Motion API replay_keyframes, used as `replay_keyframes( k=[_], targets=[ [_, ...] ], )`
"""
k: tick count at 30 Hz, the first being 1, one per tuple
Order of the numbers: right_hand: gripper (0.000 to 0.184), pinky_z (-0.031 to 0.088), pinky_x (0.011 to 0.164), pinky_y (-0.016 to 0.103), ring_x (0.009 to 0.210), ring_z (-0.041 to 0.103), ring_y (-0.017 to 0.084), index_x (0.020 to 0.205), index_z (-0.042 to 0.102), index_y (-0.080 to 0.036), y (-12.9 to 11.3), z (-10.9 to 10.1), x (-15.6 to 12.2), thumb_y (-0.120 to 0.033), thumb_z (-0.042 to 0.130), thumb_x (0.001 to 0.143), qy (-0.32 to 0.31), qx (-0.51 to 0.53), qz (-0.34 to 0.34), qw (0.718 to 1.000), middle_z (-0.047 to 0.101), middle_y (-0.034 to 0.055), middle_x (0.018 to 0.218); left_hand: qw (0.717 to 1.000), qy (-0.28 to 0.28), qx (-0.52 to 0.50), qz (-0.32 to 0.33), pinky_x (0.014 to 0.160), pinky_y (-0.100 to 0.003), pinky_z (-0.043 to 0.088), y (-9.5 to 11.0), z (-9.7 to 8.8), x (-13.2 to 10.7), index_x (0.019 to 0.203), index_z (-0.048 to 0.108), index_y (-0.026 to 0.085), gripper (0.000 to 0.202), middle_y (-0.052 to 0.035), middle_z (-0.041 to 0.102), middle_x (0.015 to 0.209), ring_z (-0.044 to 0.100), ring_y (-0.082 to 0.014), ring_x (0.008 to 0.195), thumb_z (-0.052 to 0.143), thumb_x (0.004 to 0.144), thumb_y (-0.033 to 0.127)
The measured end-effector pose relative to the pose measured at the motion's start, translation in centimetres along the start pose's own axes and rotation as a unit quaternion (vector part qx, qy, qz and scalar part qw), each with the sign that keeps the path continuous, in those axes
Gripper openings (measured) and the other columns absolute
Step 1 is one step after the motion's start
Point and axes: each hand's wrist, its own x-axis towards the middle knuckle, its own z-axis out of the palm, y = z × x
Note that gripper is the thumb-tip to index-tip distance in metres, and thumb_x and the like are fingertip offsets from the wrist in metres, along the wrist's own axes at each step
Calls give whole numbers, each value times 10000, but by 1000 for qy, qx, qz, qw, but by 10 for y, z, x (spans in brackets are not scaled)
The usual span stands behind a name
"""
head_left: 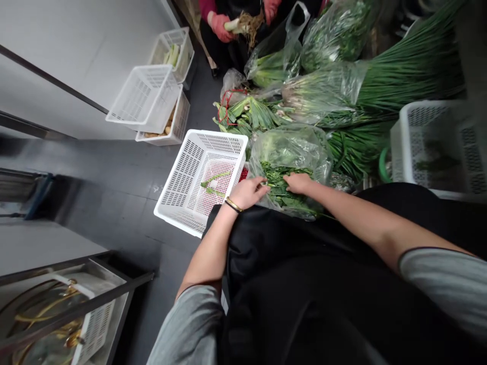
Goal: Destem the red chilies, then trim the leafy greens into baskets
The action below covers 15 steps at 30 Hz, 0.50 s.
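A clear plastic bag point(323, 147) holds leafy greens point(279, 177) in front of me. My right hand point(299, 182) reaches into the greens, its fingers curled closed around some leaves. At the bag's left side is my left hand point(249, 192), its thumb and fingers drawn close together; what lies between the tips is too small to make out. Left of that hand stands a white perforated basket point(178, 182), tilted in my view. On its bottom lie a couple of green stems point(215, 179).
White crates point(142, 96) are stacked by the wall. Long green onions point(411, 71) and bagged vegetables point(335, 35) spread beyond my hands. Opposite, a person's red-gloved hand point(220, 28) grips a rooted white stalk point(238, 25). Another white basket point(414, 147) stands right; a metal rack point(114, 294) stands lower left.
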Motion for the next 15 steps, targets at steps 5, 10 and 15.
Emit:
replay_keyframes(
  k=[5,10,15],
  targets=[
    [236,454,753,296,972,624,249,950,686,-152,17,6,8,-231,488,849,-17,12,-23,1000,670,149,1030,999,-15,-11,-36,721,-275,462,-2,9,-5,1079,628,181,327,-38,669,748,629,-184,714,527,856,399],
    [217,414,589,212,586,591,120,757,636,-201,57,-49,-43,-396,549,797,-53,183,-95,977,623,-20,602,996,24,-76,-35,729,-282,452,3,12,-6,940,679,201,214,-35,636,688,604,-198,682,636,775,330],
    [221,398,521,215,505,554,112,735,620,-198,54,-57,-103,-411,564,754,-138,254,-187,939,578,-26,548,994,24,-103,-31,824,-308,446,20,26,3,849,695,216,178,-53,652,756,609,-227,792,711,686,288]
  ],
)
